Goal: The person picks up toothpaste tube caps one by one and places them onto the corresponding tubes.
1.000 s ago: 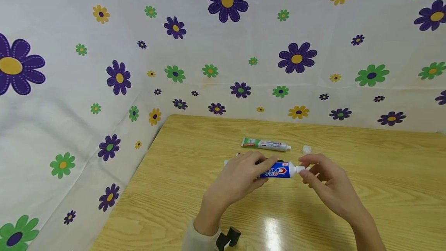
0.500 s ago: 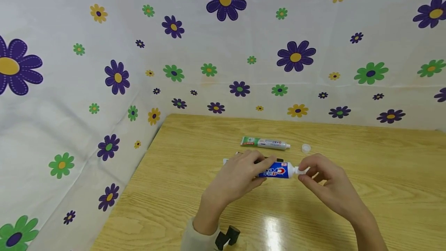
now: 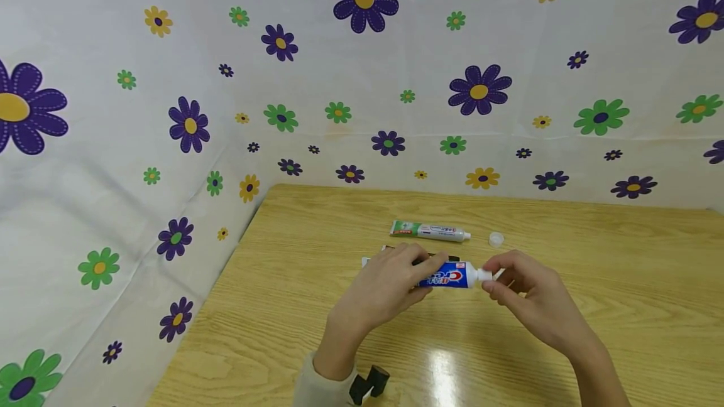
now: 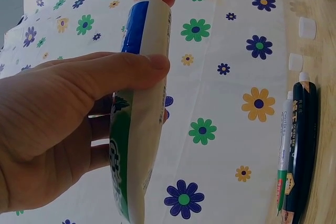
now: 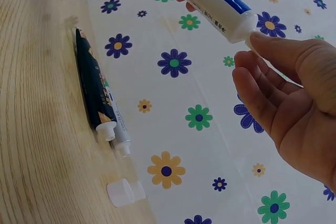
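Observation:
A blue, white and green toothpaste tube (image 3: pixel 447 276) lies across my left hand (image 3: pixel 380 284), which grips it round the middle, thumb on top in the left wrist view. The tube (image 4: pixel 140 129) is held above the table, its nozzle end pointing right. My right hand (image 3: pixel 534 300) pinches the white cap (image 3: pixel 484 275) at that end between thumb and fingers. In the right wrist view the thumb (image 5: pixel 278 51) covers much of the cap. The left hand hides the tube's middle and tail in the head view.
Behind the hands, a green and white toothpaste tube (image 3: pixel 432 231) lies on the wooden table (image 3: pixel 283 294). Beside it lies a dark toothpaste tube (image 5: pixel 93 87), mostly hidden in the head view. Two loose white caps (image 4: pixel 307 28) sit near their nozzles. A flowered cloth (image 3: pixel 362 68) hangs behind.
The right fingertips have shifted slightly about the cap, first toward the tube, then back, showing more white now. The left hand and tube stay nearly still.

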Tool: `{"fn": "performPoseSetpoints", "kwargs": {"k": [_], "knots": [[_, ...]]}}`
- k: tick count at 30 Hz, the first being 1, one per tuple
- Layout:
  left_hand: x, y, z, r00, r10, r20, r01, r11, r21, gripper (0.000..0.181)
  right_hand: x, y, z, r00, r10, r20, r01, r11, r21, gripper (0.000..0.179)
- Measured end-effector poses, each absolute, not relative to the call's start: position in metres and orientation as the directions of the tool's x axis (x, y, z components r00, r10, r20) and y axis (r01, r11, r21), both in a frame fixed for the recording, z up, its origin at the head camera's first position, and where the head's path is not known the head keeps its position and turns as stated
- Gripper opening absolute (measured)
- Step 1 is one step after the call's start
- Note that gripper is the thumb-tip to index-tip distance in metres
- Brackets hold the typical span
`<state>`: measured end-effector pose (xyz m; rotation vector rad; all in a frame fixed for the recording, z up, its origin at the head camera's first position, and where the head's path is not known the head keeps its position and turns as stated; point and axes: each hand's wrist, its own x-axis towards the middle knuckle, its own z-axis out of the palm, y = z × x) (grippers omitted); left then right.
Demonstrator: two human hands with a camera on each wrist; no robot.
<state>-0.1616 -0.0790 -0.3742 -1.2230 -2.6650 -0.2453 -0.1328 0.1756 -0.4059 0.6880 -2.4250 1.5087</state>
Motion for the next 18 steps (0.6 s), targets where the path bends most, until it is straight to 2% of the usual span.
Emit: {"fn": "performPoseSetpoints", "kwargs": {"k": [6, 13, 18], "knots": [[-0.1618, -0.0792, -0.3748, -0.639, 0.729, 0.246, 0.762, 0.644, 0.070, 0.051, -0.1330, 0.1750, -0.4059, -0.880, -0.278, 0.385, -0.468, 0.362, -0.806, 0.024], [-0.1611, -0.0799, -0.3738, -0.644, 0.726, 0.241, 0.759, 0.646, 0.083, 0.052, -0.1320, 0.1739, -0.4059, -0.875, -0.255, 0.411, -0.483, 0.401, -0.779, 0.031], [-0.1611, -0.0796, -0.3727, -0.654, 0.724, 0.220, 0.753, 0.652, 0.094, 0.052, -0.1312, 0.1742, -0.4056, -0.869, -0.275, 0.411, -0.490, 0.377, -0.786, 0.030]]}}
